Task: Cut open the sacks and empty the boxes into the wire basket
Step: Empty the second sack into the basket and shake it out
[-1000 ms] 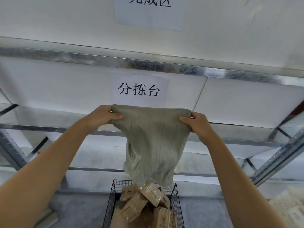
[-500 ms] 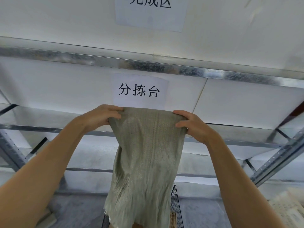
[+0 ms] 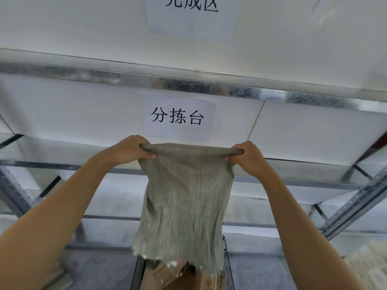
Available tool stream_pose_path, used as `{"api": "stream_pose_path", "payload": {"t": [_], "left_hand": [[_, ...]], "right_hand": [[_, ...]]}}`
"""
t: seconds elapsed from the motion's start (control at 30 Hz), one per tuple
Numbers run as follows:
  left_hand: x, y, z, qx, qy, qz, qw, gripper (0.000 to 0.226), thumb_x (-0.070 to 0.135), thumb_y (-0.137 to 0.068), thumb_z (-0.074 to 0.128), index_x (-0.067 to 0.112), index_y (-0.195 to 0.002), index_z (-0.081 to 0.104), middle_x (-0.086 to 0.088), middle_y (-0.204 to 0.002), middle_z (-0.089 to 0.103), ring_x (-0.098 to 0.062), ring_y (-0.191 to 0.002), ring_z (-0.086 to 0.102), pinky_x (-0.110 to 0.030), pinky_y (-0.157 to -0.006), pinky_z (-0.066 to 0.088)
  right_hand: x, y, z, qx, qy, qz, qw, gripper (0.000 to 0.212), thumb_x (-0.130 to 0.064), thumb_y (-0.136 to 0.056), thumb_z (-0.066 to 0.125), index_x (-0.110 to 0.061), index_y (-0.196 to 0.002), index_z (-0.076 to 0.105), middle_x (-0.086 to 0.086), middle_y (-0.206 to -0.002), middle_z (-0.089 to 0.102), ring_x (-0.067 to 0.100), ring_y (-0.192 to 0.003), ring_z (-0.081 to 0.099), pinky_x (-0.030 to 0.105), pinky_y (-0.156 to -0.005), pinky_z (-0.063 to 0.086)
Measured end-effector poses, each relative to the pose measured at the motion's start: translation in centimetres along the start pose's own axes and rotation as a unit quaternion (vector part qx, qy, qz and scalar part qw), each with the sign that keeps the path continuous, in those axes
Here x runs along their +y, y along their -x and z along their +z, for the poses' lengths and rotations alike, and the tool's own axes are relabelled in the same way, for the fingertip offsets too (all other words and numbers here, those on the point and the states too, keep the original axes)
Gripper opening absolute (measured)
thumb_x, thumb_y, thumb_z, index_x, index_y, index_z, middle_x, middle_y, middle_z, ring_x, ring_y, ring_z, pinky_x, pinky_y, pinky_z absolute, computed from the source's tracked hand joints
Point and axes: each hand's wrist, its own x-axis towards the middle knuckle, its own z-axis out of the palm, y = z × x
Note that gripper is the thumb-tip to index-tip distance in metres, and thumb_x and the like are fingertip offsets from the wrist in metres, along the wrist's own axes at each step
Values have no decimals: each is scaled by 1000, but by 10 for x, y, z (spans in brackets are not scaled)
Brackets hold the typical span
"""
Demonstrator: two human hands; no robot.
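Observation:
A grey-green woven sack (image 3: 184, 197) hangs upside down at arm's height, its frayed cut mouth low over the black wire basket (image 3: 227, 260). My left hand (image 3: 129, 149) grips the sack's upper left corner and my right hand (image 3: 250, 158) grips the upper right corner, stretching the top edge taut between them. Brown cardboard boxes (image 3: 167, 273) lie in the basket under the sack's mouth, blurred and mostly hidden by the fabric.
A metal shelving rack (image 3: 188, 82) with white panels fills the background, its slanted braces at the left (image 3: 12, 191) and right (image 3: 356, 208). Two paper signs (image 3: 178, 117) hang on the panels. A pale sack-like pile (image 3: 370, 266) lies at the lower right on the grey floor.
The sack's lower part, bunched up a second ago with boxes showing in the basket, has dropped and hangs long. Both hands have spread, pulling the top edge straight.

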Motion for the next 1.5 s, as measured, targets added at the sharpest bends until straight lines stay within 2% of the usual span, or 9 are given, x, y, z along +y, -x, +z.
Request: {"api": "stream_pose_path", "payload": {"t": [0.17, 0.33, 0.53, 0.77, 0.83, 0.97, 1.1, 1.27, 1.5], "left_hand": [[-2, 1, -6, 8, 198, -39, 979, 30, 16, -84, 69, 6, -113, 66, -7, -107, 71, -21, -102, 66, -31, -92, 50], [-2, -6, 2, 107, 254, -64, 959, 37, 16, -91, 62, 16, -124, 48, -4, -103, 59, -16, -82, 62, -25, -63, 56], [5, -10, 1, 157, 243, -9, 957, 26, 2, -95, 44, 20, -81, 57, -5, -85, 51, -17, -60, 43, -18, -40, 41], [9, 5, 8, -68, -11, -16, 997, 26, 25, -83, 68, 19, -107, 62, -1, -105, 64, -21, -95, 62, -26, -74, 48], [2, 1, 17, -71, -95, -16, 993, 48, 38, -69, 76, 5, -102, 64, -11, -98, 64, -29, -90, 60, -29, -69, 44], [-5, -4, 24, 44, -137, -5, 990, 27, 22, -79, 73, -3, -80, 64, -13, -75, 59, -22, -71, 50, -27, -57, 34], [-9, -2, 8, 7, -35, -16, 999, 35, 16, -76, 77, 3, -57, 50, -4, -58, 44, -16, -55, 40, -27, -57, 30], [-10, 3, -2, 6, 181, -46, 982, 24, 11, -80, 73, 10, -103, 70, -1, -99, 73, -12, -95, 68, -23, -88, 48], [-4, -5, 4, 143, 333, -96, 927, 25, 17, -91, 61, 17, -114, 50, -2, -96, 57, -13, -79, 55, -25, -63, 44]], "right_hand": [[2, -1, -1, 12, -242, 106, 964, 5, -16, -85, 69, -18, -89, 66, 2, -96, 69, 23, -97, 65, 37, -85, 54], [-2, -2, 4, 111, -151, 50, 981, 31, -18, -92, 59, -21, -123, 61, -9, -115, 57, 10, -91, 57, 27, -84, 49], [-13, -1, 7, 92, -182, 21, 979, 33, -3, -94, 45, -21, -89, 72, -16, -94, 65, -2, -88, 56, 10, -74, 44], [-2, -2, 12, -89, -17, 16, 996, 55, -14, -80, 64, -19, -133, 49, 1, -121, 50, 16, -104, 53, 29, -83, 49], [-1, -3, 20, -71, 35, 3, 997, 54, -14, -77, 66, -19, -129, 52, 3, -117, 51, 19, -105, 52, 26, -79, 46], [4, -2, 23, 7, 111, -25, 993, 12, -8, -80, 57, -12, -81, 68, 6, -79, 64, 23, -76, 59, 31, -63, 44], [9, -4, 10, -11, 25, -26, 999, 32, -5, -75, 68, -13, -50, 50, 5, -57, 43, 15, -55, 37, 24, -54, 29], [12, -2, -1, -31, -194, 67, 978, 8, -13, -83, 71, -12, -91, 69, 5, -96, 70, 14, -87, 64, 30, -82, 52], [13, -1, 11, 64, -158, 64, 983, 39, -17, -94, 55, -22, -133, 52, -9, -125, 48, 13, -100, 55, 32, -92, 48]]}}
